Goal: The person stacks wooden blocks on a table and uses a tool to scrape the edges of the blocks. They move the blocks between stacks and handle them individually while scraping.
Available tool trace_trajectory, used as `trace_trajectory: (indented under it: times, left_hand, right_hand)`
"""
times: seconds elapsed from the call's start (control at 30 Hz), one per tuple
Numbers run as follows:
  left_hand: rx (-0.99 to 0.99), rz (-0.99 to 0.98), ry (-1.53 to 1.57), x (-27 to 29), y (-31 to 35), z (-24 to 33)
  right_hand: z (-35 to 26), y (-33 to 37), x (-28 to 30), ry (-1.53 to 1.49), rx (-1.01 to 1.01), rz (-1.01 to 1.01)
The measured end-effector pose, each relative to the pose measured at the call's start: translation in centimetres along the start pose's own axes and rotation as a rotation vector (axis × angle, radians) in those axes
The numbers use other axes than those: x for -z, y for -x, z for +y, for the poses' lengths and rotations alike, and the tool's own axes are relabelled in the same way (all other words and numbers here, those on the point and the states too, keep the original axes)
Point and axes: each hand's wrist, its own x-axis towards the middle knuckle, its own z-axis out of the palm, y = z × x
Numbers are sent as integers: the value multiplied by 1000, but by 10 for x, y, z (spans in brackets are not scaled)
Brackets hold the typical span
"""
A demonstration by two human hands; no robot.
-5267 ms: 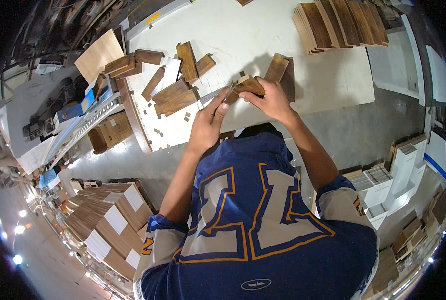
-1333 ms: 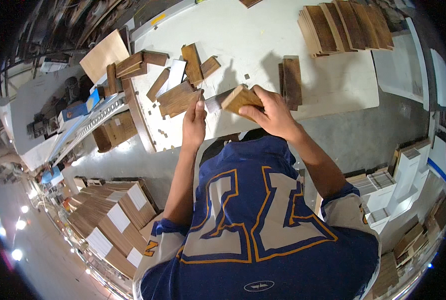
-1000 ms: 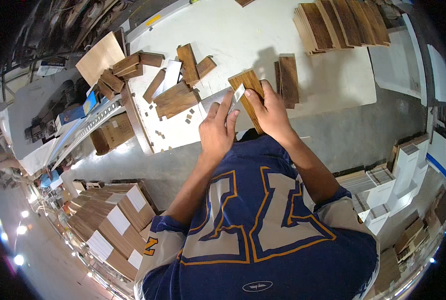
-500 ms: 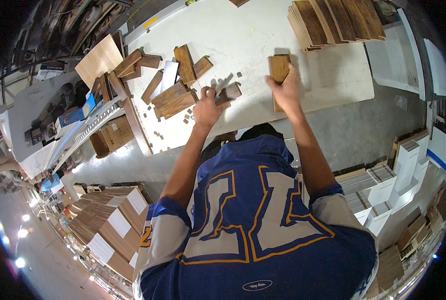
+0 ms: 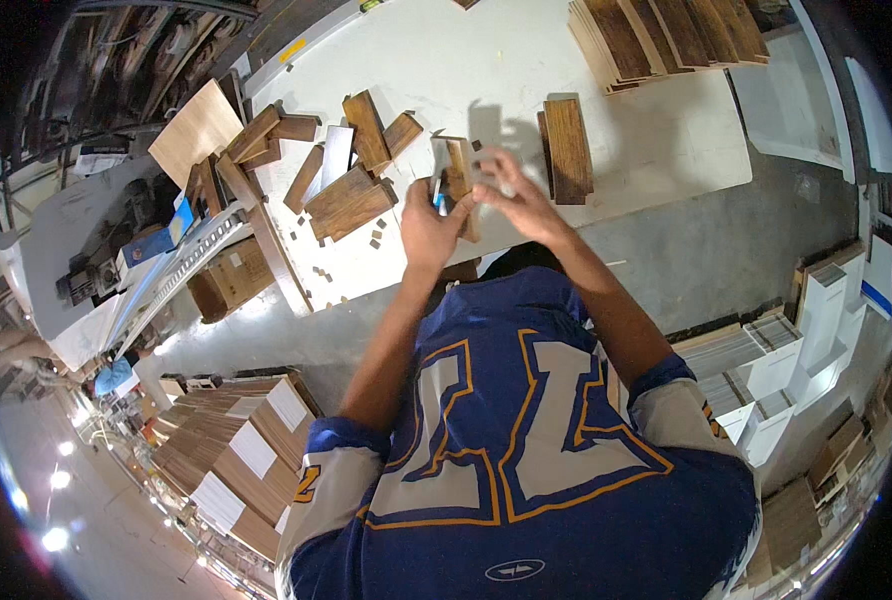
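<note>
My left hand [image 5: 432, 228] is closed around a short dark-brown wood block [image 5: 459, 172], held on edge over the white table. A slim blue-and-white tool [image 5: 438, 196] pokes out between the same fingers; its kind is unclear. Close by on the right, my right hand [image 5: 518, 200] has its fingers apart and its thumb at the block's edge near the left thumb. Farther right, two brown wood blocks [image 5: 570, 150] lie side by side, one partly under or behind the other. Several loose blocks [image 5: 350, 203] are heaped left of my hands, with tiny dark chips [image 5: 376, 240] beside them.
A row of stacked brown boards [image 5: 666, 40] stands at the table's far right. Past the left end of the white table [image 5: 656, 190] are a pale wood panel [image 5: 196, 127] and a cardboard box [image 5: 241, 275]. Stacked panels [image 5: 236, 450] stand behind me at the left.
My right hand has let go of the block at the right and moved left beside my left hand. The block in my left hand has been turned upright on edge.
</note>
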Motion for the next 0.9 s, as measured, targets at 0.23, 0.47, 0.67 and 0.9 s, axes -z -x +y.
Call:
trace_trajectory:
  times: [0.23,0.47,0.67,0.9]
  left_hand:
    - [-263,28,149,36,11,50]
    - [-165,-170,84,77,13,67]
    - [-183,-258,217,90,22,70]
    - [-111,-288,225,91,32,79]
  right_hand:
    - [-23,6,-19,-177,27,147]
    - [-62,14,17,515,173,72]
    - [-76,18,25,606,218,110]
    - [-79,20,27,636,266,153]
